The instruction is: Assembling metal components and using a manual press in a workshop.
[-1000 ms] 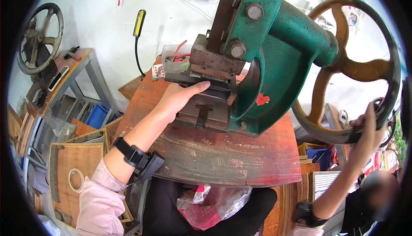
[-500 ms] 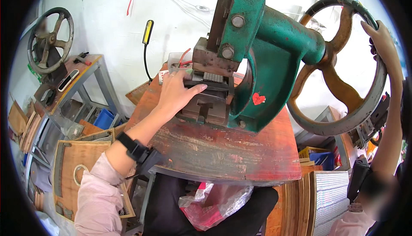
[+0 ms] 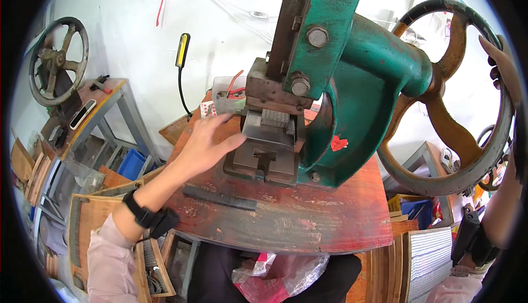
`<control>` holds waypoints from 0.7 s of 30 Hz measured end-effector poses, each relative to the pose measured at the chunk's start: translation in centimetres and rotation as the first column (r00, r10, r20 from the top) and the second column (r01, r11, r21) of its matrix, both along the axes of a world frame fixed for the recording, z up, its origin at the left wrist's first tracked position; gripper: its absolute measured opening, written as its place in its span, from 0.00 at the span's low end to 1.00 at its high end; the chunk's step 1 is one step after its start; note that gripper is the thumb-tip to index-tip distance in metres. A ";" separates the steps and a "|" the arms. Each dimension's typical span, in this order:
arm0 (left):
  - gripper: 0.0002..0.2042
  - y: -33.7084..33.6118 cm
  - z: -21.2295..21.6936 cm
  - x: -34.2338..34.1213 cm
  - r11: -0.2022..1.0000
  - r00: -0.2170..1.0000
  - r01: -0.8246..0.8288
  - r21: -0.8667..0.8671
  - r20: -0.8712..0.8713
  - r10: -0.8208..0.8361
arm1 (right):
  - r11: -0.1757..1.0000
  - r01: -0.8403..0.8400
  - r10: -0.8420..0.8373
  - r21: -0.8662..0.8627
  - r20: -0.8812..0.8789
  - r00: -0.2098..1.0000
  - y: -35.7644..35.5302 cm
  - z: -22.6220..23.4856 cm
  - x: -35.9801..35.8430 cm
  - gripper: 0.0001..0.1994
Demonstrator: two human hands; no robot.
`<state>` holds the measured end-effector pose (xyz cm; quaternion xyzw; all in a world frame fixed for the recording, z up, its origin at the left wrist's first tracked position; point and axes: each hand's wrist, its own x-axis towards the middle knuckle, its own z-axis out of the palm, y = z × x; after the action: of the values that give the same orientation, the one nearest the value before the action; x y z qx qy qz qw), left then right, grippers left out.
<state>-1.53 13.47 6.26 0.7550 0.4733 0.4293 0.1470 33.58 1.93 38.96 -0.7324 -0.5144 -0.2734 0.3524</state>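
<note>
My left hand (image 3: 206,144) is held just left of the press bed, fingers and thumb spread, with nothing in it. Beside its fingertips sits a metal die block (image 3: 258,128) with a small ridged metal piece (image 3: 276,118) on top, under the ram (image 3: 273,89) of a green hand press (image 3: 360,102). On the table edge nearer me lies a flat dark strip (image 3: 220,198). At the far right my right hand (image 3: 501,66) grips the rim of the press's large handwheel (image 3: 451,184); some of its fingers are hidden behind the rim.
The press stands on a worn red wooden table (image 3: 308,226). Behind the die is a clear plastic box (image 3: 229,95) with red-handled pliers (image 3: 235,85). A yellow-headed lamp (image 3: 182,50) rises at the back. Another handwheel (image 3: 59,61) stands left; a plastic bag (image 3: 280,278) lies on my lap.
The dark strip that lay across the die under my left hand is now on the table. My left hand has drawn back from the die and opened. The right hand stays on the wheel.
</note>
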 end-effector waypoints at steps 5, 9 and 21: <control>0.33 4.5 1.8 3.2 0.989 0.997 0.006 -0.149 -0.072 -0.017 | 1.000 0.026 -0.025 -0.014 0.062 0.998 -0.4 -0.7 -1.4 0.18; 0.28 5.4 0.3 4.0 0.991 0.978 0.133 0.005 0.160 -0.132 | 0.997 0.078 -0.078 0.018 -0.016 0.997 0.5 -1.1 -2.6 0.18; 0.22 -1.6 0.1 3.3 0.966 0.943 -0.258 0.026 0.226 0.246 | 0.846 -0.232 -0.090 0.480 0.558 0.825 -0.6 -13.3 -0.2 0.20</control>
<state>1.77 11.91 6.33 0.6398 0.5345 0.5386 0.1214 33.43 1.33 25.67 -0.4733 -0.5273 -0.5924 0.3835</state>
